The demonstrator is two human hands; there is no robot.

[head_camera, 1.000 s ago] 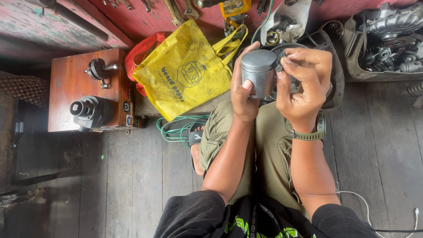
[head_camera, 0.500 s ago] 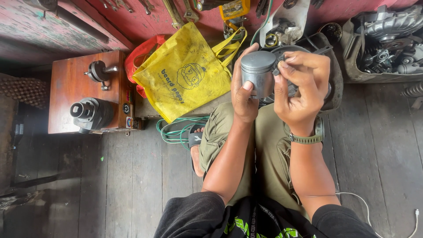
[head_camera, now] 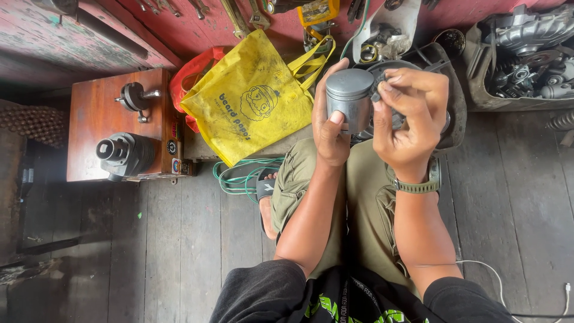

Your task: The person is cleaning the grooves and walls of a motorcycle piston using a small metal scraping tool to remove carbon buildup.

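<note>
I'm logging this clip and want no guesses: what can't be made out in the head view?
- Right side of the grey piston: covered by the right hand.
- What the right fingertips pinch: too small and dark.
- Piston's lower edge: behind the left hand.
- Engine parts in the tray: cut off by the top-right edge.
- Wrenches: cropped by the top edge.

- A yellow carrier bag (head_camera: pixel 251 107) lies flat just beside the wooden box (head_camera: pixel 113 122), on its right, a rough diamond in shape with dark print and a round drawn emblem at its middle.
- Its yellow handles (head_camera: pixel 311 60) loop out at the corner farthest from the box.
- A red bag (head_camera: pixel 191 75) peeks out from under the yellow one, on the edge nearest the box.
- Small round and square stickers (head_camera: pixel 174 146), red, white and dark, sit on the box's right face, low down, close to the yellow bag.
</note>
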